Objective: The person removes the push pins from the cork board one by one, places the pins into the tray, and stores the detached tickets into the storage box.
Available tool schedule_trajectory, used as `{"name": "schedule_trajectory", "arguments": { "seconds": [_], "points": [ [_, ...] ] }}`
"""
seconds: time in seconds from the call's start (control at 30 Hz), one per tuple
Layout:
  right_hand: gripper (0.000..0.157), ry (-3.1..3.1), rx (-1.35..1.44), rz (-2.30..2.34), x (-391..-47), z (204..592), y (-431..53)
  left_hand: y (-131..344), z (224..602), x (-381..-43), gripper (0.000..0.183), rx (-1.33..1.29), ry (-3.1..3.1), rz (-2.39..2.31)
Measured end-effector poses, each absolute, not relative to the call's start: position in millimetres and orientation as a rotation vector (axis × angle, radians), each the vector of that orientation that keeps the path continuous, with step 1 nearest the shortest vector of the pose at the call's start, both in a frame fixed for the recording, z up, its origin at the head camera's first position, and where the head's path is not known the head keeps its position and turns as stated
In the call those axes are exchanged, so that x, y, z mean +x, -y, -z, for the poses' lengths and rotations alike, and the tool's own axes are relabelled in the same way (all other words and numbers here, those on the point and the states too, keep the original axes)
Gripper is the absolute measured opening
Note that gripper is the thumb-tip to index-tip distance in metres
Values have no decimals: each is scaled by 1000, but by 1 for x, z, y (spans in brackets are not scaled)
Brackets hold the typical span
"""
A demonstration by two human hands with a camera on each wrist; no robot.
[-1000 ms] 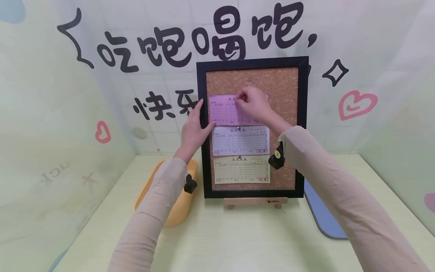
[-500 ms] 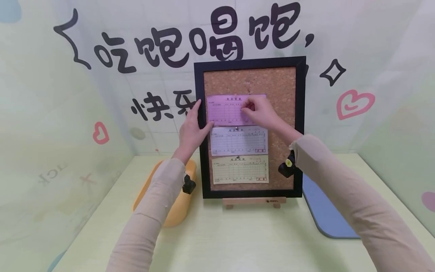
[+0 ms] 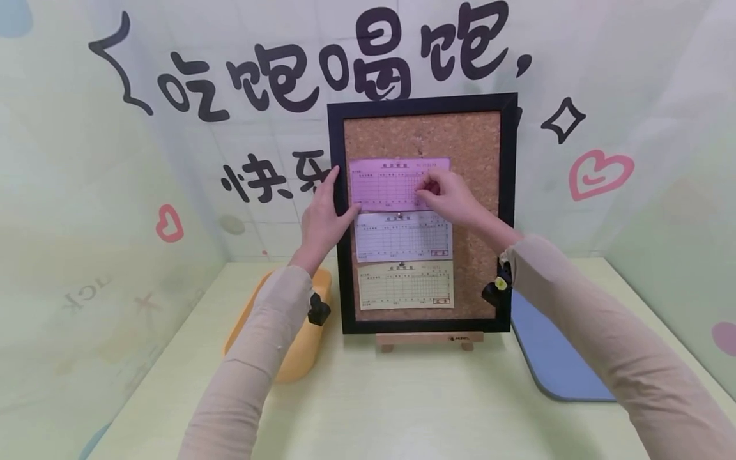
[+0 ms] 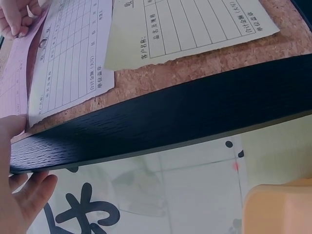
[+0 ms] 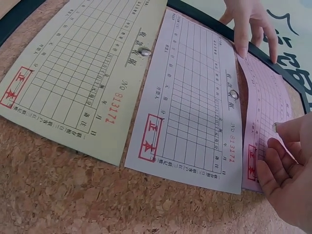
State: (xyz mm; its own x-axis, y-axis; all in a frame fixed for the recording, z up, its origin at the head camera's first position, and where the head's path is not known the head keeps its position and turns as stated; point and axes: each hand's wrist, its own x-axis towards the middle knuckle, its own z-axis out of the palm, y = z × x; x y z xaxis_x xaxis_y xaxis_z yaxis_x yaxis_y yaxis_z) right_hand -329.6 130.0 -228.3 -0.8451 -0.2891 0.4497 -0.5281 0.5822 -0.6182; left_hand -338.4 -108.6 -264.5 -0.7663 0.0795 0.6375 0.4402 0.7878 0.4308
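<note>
A black-framed corkboard (image 3: 474, 140) stands upright, holding pink (image 3: 379, 185), pale lilac-white (image 3: 379, 239) and pale yellow (image 3: 379, 286) receipt slips, one above another. My left hand (image 3: 324, 220) grips the frame's left side, thumb over the front at the pink slip's lower left corner, fingers behind. In front of the pink slip's right part, my right hand (image 3: 451, 198) has curled fingers. Its thumb and finger pinch a small shiny thumbtack (image 5: 275, 127), mostly hidden. Round metal thumbtacks fix the lilac-white slip (image 5: 180, 107) and yellow slip (image 5: 78, 73) at their top edges.
A small wooden easel (image 3: 428, 338) supports the board on the pale table (image 3: 402, 409). An orange-yellow bin (image 3: 305, 351) stands left, partly behind the left forearm. A blue mat (image 3: 560, 358) lies right, partly under the right forearm. Printed wall sheets (image 3: 276, 128) enclose the back and sides.
My right hand has moved down and right across the pink slip, away from its top middle, uncovering its printed heading. My left hand keeps its grip on the frame.
</note>
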Motion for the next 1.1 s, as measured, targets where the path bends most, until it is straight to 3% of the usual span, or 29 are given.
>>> {"name": "schedule_trajectory", "arguments": {
  "seconds": [0.7, 1.1],
  "points": [
    [10, 2557, 634, -1126, -323, 234, -138, 111, 259, -339, 72, -403, 2294, 577],
    [9, 2570, 636, -1109, -323, 233, -136, 110, 232, -341, 55, -471, 2201, 495]
  ]
}}
